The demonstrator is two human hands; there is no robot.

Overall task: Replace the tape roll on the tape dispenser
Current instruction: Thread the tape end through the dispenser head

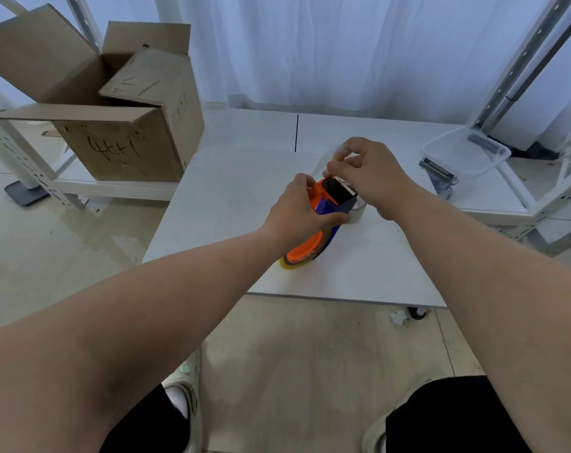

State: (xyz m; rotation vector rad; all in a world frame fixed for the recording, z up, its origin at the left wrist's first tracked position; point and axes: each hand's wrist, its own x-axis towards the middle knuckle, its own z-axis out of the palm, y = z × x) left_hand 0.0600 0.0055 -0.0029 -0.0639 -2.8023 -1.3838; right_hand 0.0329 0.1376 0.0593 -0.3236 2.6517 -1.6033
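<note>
An orange and blue tape dispenser (326,204) stands tilted on the white table (232,197), its toothed black blade end pointing up. A yellowish tape roll (292,264) sits around its orange hub at the lower end. My left hand (299,209) grips the dispenser's body from the left. My right hand (372,173) pinches a strip of clear tape at the blade end, fingers closed on it. A second whitish tape roll (357,212) lies on the table behind the dispenser, partly hidden by it and my right wrist.
An open cardboard box (114,125) stands on a low shelf at the left. A clear plastic tub (467,152) rests at the right, with dark metal parts (438,170) beside it. Metal rack posts (519,67) rise at the right. A white curtain hangs behind the table.
</note>
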